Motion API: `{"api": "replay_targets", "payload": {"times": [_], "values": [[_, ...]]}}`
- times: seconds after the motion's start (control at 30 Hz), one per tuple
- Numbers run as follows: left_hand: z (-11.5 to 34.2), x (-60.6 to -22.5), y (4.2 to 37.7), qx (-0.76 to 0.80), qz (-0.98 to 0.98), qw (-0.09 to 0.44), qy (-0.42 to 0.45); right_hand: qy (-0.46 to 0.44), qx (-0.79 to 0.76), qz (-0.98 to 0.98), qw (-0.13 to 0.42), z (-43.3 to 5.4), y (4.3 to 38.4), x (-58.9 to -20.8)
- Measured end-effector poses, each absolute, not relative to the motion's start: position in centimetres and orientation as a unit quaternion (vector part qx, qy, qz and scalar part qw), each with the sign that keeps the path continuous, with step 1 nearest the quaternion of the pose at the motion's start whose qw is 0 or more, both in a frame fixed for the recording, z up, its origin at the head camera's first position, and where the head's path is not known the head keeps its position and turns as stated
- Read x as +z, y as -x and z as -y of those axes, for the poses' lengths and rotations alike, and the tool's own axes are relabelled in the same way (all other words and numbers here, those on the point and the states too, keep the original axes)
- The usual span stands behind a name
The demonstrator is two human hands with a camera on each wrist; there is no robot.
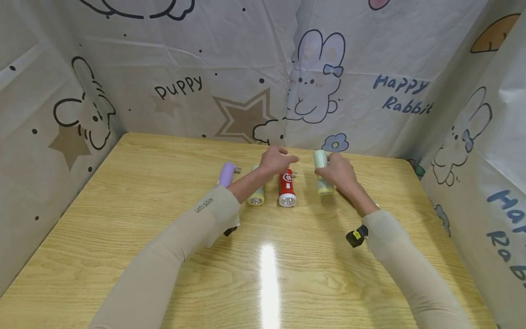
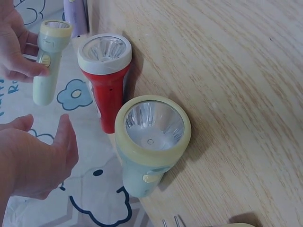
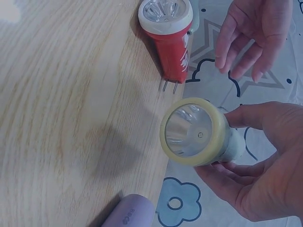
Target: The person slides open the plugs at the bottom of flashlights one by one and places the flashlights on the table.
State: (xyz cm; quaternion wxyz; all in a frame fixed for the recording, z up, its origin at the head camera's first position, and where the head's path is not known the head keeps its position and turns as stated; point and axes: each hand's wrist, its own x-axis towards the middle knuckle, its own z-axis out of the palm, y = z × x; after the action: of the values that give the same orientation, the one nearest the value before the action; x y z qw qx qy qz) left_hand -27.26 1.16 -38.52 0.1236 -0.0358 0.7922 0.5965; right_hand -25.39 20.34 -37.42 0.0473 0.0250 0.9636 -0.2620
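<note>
One green flashlight [image 3: 201, 133] is resting in the right hand [image 1: 339, 172], fingers curled round it, right of the red flashlight [image 1: 286, 189]. The left hand [image 1: 274, 161] is hovering empty, fingers apart. Holding seems the step, likely needing a snug grip next.

Screened-off indoor workspace, home or studio unclear: cartoon-printed sheeting [image 1: 242, 64] lettered "Happy Rabbit" walls the far and side edges of a wood-grain tabletop [image 1: 104, 205]

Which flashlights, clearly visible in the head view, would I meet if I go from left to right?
Purple flashlight, green flashlight, red flashlight, second green flashlight held in the right hand.
</note>
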Motion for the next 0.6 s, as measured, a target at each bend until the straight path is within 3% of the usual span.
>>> {"api": "replay_targets", "payload": {"times": [0.6], "values": [[-1.68, -37.91, 27.12, 0.631, -0.767, 0.114, 0.02, 0.008, -0.272, -0.962, 0.018, -19.85, 24.91, -36.96]]}}
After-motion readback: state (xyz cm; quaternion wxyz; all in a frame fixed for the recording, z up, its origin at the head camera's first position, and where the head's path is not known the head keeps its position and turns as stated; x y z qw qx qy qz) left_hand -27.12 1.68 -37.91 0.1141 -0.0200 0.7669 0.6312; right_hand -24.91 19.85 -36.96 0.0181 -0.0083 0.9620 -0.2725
